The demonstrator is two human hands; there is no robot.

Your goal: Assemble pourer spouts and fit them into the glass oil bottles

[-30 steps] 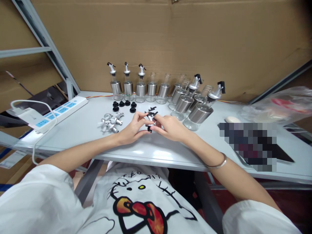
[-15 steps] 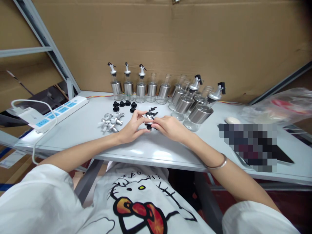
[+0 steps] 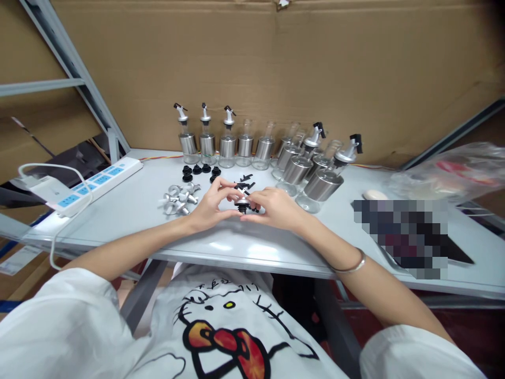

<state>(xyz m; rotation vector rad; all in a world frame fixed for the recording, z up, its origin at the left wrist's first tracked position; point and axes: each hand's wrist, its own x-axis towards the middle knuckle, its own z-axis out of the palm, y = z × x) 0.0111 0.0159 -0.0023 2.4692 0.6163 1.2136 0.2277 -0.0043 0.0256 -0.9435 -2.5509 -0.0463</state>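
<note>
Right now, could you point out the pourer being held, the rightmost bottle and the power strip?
Pourer [image 3: 242, 207]: head view, on its black ribbed stopper.
Rightmost bottle [image 3: 324, 184]: head view, on its steel sleeve.
Power strip [image 3: 96, 183]: head view, midway along its socket face.

Left hand [image 3: 213, 208] and right hand [image 3: 278, 208] together pinch a silver-and-black pourer top [image 3: 242, 206] over a pale table [image 3: 138, 210], silver spouts [image 3: 182, 199] at left, metal-banded glass bottles [image 3: 228, 145] standing behind.

Metallic-looking pourer [image 3: 242, 202], glossy table [image 3: 136, 210], matt cardboard [image 3: 236, 63]
</note>
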